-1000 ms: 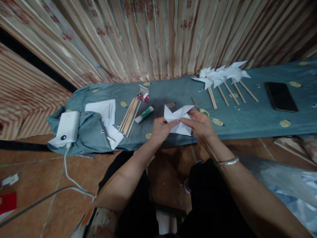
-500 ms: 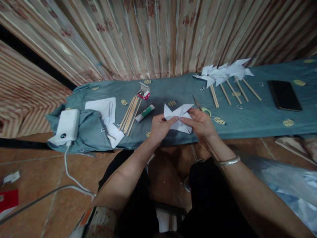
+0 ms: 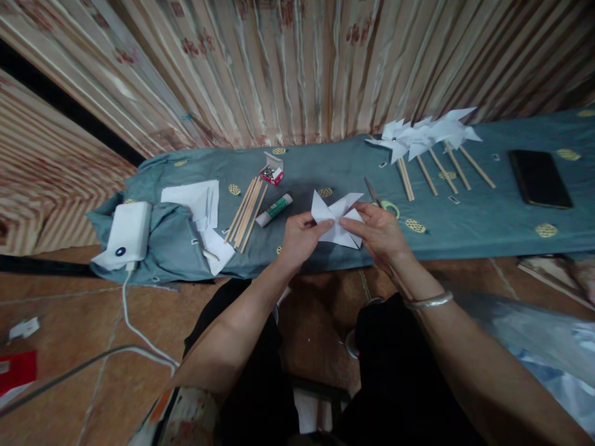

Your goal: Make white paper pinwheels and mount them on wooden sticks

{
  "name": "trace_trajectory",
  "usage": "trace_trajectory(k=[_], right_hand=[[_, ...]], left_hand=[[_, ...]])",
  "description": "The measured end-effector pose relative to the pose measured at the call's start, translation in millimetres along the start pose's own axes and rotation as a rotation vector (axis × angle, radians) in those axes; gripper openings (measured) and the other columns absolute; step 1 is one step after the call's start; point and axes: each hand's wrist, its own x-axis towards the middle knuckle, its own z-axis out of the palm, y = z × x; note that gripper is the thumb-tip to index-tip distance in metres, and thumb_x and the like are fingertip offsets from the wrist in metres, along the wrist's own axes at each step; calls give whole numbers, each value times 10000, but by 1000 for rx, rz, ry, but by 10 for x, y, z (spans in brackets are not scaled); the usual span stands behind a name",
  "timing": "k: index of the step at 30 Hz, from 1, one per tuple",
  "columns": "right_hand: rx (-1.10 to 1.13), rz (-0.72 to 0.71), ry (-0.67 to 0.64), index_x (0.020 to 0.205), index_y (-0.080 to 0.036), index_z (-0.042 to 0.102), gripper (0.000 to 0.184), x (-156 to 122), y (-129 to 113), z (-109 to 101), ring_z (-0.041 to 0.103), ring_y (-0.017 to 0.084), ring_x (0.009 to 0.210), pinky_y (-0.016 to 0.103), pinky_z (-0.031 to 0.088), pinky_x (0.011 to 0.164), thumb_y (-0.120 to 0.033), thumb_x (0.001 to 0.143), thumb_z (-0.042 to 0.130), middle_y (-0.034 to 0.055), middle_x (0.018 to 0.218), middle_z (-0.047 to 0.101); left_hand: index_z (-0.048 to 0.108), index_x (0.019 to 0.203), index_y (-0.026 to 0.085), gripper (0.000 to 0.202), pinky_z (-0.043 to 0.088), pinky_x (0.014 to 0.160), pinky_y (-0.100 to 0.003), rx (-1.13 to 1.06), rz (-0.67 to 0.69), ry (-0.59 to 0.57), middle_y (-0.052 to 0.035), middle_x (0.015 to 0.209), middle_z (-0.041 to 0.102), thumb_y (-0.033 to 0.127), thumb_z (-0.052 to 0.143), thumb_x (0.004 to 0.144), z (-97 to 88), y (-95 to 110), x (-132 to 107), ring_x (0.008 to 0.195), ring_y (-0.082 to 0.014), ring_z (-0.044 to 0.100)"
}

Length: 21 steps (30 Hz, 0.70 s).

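Note:
A white paper pinwheel [image 3: 341, 235] is held between both hands above the front edge of the cloth-covered bench. My left hand [image 3: 301, 236] pinches its left side, thumb pressed near the centre. From the right, my right hand [image 3: 379, 230] grips it the same way, its thumb also close to the middle. The fingers behind the paper are partly hidden. Just behind my right hand lie scissors [image 3: 388, 207] with pale green handles. A glue stick [image 3: 274, 210] rests left of the pinwheel, beside a bundle of wooden sticks [image 3: 245, 214].
An open small red box of metal pins [image 3: 272, 170] stands behind the sticks. White paper sheets [image 3: 204, 198] and a white power bank [image 3: 129, 231] with a cable lie at left. Several pinwheels on sticks [image 3: 430, 136] lie at back right, near a black phone [image 3: 540, 178]. A curtain [image 3: 297, 74] hangs behind.
The view has shifted slightly. Both hands keep their hold on the paper pinwheel, whose upper left blade stands a little more upright.

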Motion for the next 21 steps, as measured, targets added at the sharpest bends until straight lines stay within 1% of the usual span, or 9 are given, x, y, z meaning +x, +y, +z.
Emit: trace_trajectory(k=[5, 11, 16, 18, 21], right_hand=[[-23, 2, 12, 867, -203, 646, 483, 6, 8, 2, 686, 195, 710, 368, 564, 731, -344, 479, 897, 10, 808, 738], [-10, 39, 36, 839, -204, 646, 490, -6, -13, 29, 699, 207, 700, 377, 570, 740, -336, 449, 910, 6, 772, 749], [-11, 34, 28, 844, -208, 655, 517, -5, -22, 21, 685, 192, 653, 354, 569, 697, -362, 429, 922, 0, 755, 747], [-12, 32, 28, 869, -214, 668, 509, -7, -21, -6, 681, 185, 651, 342, 569, 689, -412, 467, 909, 0, 748, 743], [-41, 11, 30, 895, -237, 687, 438, -27, -40, -65, 690, 189, 730, 337, 572, 733, -504, 585, 843, 7, 777, 740]], left_hand=[[753, 741, 147, 194, 499, 675, -290, 20, -9, -16, -24, 713, 732, 248, 804, 584, -2, -14, -7, 650, -152, 637], [754, 732, 144, 192, 503, 700, -297, 3, -13, -33, -29, 726, 736, 221, 820, 569, 1, -48, 12, 664, -153, 644], [743, 715, 137, 220, 487, 659, -278, 5, -42, 5, -22, 689, 727, 232, 832, 538, -7, -17, 20, 620, -133, 619], [738, 713, 139, 255, 482, 642, -269, -35, -55, 24, -14, 677, 725, 246, 846, 508, -13, 5, 25, 604, -125, 611], [725, 689, 149, 294, 485, 635, -267, -122, -85, 55, -4, 649, 715, 276, 865, 463, -24, 38, 36, 590, -124, 609]])
